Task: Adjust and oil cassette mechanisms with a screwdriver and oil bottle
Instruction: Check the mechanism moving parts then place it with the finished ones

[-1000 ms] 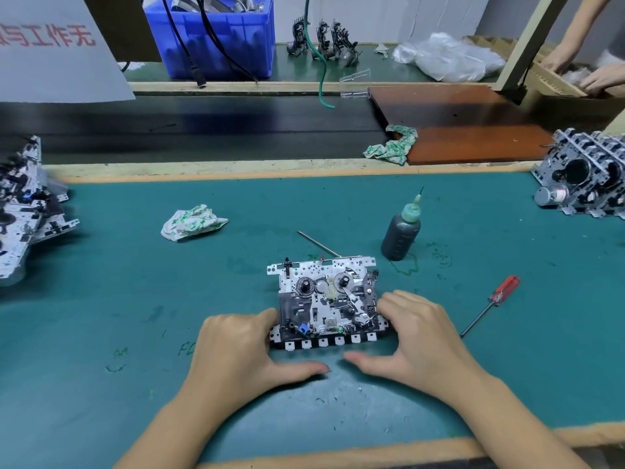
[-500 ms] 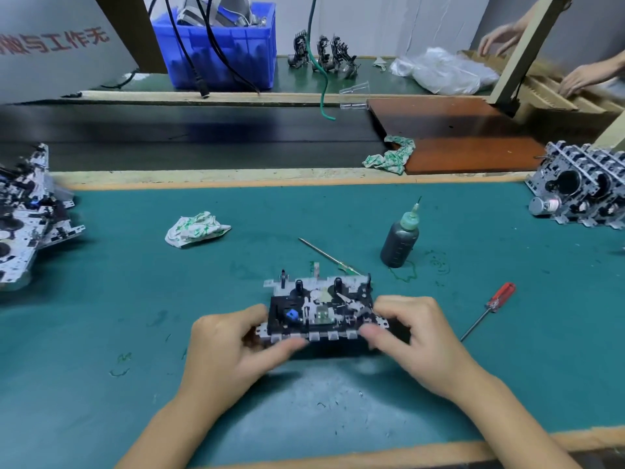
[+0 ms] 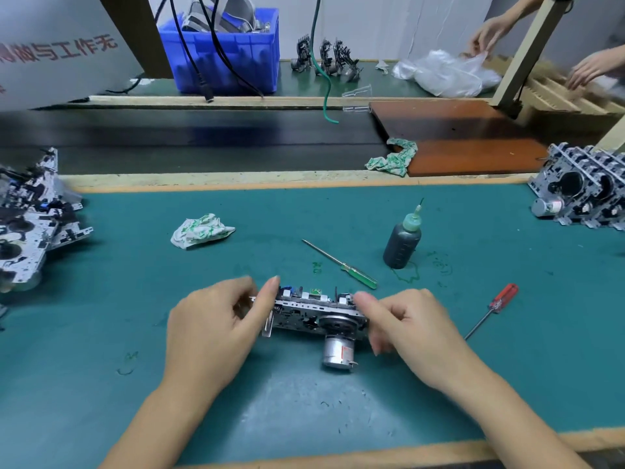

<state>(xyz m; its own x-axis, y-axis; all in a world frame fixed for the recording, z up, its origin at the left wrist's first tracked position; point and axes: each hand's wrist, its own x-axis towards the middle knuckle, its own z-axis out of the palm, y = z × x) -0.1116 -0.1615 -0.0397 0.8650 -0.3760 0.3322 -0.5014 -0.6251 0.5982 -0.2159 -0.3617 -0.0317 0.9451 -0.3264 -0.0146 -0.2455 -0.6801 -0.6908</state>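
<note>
A second ago the cassette mechanism (image 3: 316,316) lay flat on the desk (image 3: 101,384) with its reels and gears facing up and the hands resting against its near corners. Now it has been lifted and tipped over toward the far edge, so its underside faces the person: the flywheel and the silver motor (image 3: 338,353) show, the motor jutting toward the near edge. That suggests work on the top face is finished or paused and the underside is being presented for inspection, adjustment or oiling; neither tool has been picked up yet.

The left hand (image 3: 216,330) grips the mechanism's left end, thumb up on the top edge and fingers curled behind it. The right hand (image 3: 406,326) pinches the right end, its forefinger on the upper corner and the other fingers bent beneath; its fingertips are blurred with motion. Both forearms come in from the near edge, angled inward.

Just beyond the mechanism lies the green-handled screwdriver (image 3: 341,264), slanting across the middle of the desk. The oil bottle (image 3: 402,240) stands upright just beside its handle, farther right. The red-handled screwdriver (image 3: 490,311) lies toward the right edge, well apart from both hands. A crumpled rag (image 3: 199,230) sits toward the far left of the desk.
</note>
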